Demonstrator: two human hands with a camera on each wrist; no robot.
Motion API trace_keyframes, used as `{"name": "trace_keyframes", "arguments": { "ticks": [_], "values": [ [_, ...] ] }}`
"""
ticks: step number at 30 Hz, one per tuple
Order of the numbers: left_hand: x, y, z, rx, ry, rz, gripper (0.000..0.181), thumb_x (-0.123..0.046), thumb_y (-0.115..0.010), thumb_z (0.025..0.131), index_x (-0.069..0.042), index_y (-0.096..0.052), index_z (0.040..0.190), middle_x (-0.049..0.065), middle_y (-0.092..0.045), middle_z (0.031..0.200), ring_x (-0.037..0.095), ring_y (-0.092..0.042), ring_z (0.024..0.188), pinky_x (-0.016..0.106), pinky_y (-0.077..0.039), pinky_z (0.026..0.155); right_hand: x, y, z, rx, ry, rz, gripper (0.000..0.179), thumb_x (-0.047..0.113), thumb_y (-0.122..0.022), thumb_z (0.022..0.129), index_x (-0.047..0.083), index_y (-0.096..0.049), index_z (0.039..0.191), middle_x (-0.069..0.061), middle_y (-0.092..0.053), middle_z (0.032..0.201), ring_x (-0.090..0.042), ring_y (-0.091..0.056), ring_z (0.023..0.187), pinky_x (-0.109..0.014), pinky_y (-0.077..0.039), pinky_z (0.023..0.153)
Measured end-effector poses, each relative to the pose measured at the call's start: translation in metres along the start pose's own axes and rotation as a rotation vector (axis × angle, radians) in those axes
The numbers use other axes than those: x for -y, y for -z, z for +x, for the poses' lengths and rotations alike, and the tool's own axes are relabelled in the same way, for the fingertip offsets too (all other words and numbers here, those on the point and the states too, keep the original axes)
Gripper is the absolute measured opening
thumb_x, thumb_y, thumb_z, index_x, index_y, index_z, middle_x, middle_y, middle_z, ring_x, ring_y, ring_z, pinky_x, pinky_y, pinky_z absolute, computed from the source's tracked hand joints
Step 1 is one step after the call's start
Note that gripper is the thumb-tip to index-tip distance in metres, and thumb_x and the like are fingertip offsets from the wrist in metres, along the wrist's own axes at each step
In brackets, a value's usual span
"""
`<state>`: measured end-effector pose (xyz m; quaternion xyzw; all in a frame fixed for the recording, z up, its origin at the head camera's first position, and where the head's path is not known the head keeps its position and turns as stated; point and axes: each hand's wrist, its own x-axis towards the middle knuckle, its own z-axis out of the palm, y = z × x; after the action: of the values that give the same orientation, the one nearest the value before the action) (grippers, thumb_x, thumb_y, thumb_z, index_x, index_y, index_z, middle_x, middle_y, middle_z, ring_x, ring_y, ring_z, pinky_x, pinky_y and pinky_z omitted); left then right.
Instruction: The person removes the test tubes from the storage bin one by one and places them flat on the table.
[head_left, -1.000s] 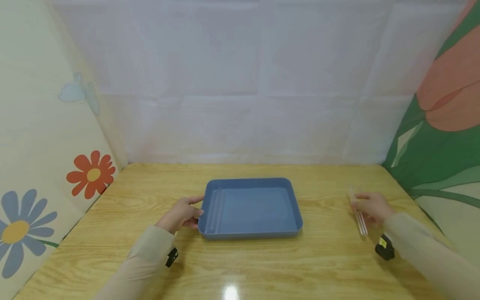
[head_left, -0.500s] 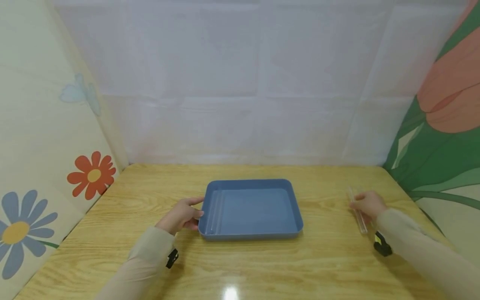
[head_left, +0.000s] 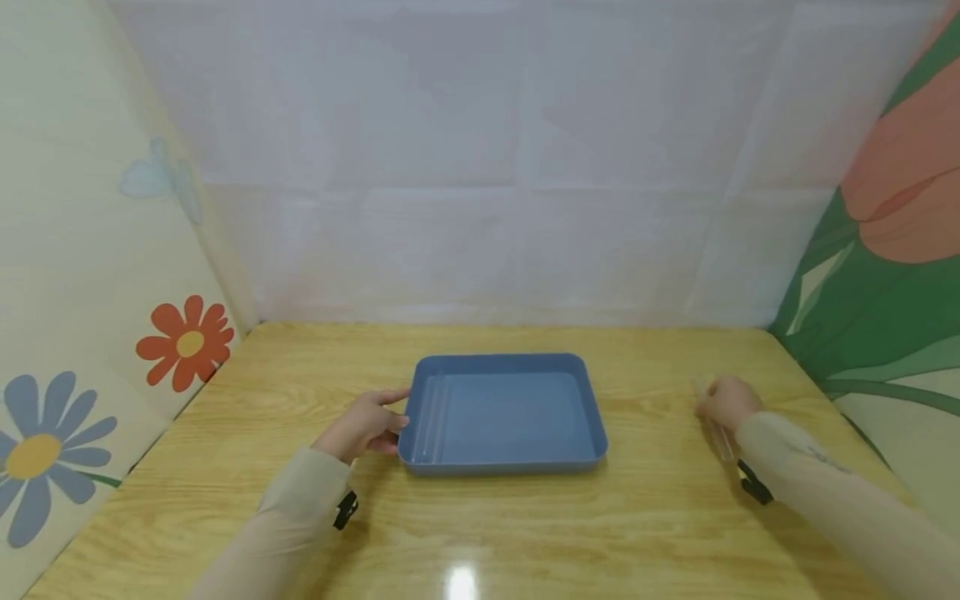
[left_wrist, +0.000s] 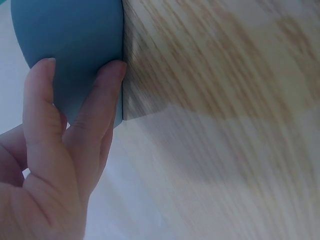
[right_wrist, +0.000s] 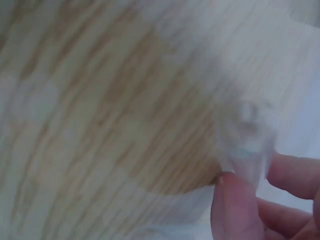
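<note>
A blue rectangular tray stands on the table in the head view. My left hand is at its left wall; in the left wrist view fairly straight fingers touch the tray's outer side. Clear tubes lie lengthwise along the left inside of the tray. To the right of the tray, my right hand pinches a slim clear tube between thumb and fingers, low over the table. Its blurred rounded end shows in the right wrist view.
The wood-grain table extends around the tray. A white cloth backdrop rises behind it, with flower-print panels at both sides. Another clear, blurred edge appears at the bottom of the right wrist view.
My right hand has shifted slightly left and turned over the clear tube, its back now covering more of it. The left hand and the tray have stayed in place.
</note>
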<state>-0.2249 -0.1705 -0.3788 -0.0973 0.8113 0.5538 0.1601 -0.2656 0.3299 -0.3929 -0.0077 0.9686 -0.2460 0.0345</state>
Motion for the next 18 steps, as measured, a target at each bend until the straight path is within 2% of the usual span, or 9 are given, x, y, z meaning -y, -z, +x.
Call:
{"name": "trace_keyframes", "arguments": {
  "ticks": [9,18],
  "values": [
    [-0.0003,-0.0003,-0.0011,-0.003,0.002,0.007,0.057,0.006,-0.053,0.096,-0.002,-0.035,0.149,0.018,-0.067,0.088,0.016,-0.061,0.057,0.025,-0.053,0.047,-0.0037,-0.0072,0.0062,-0.033,-0.021,-0.090,0.020,0.007,-0.067,0.078,-0.007,-0.056,0.072,-0.014,-0.056,0.068,-0.028,-0.053,0.064,-0.041,-0.046,0.059],
    [-0.0005,-0.0007,-0.0021,-0.008,0.000,0.004,0.057,0.006,-0.053,0.095,-0.002,-0.036,0.149,0.017,-0.067,0.086,0.016,-0.062,0.058,0.025,-0.052,0.047,-0.0041,-0.0084,0.0097,-0.038,-0.017,-0.129,0.019,0.005,-0.064,0.080,-0.009,-0.055,0.071,-0.020,-0.057,0.071,-0.034,-0.056,0.068,-0.050,-0.050,0.069]
  ]
}}
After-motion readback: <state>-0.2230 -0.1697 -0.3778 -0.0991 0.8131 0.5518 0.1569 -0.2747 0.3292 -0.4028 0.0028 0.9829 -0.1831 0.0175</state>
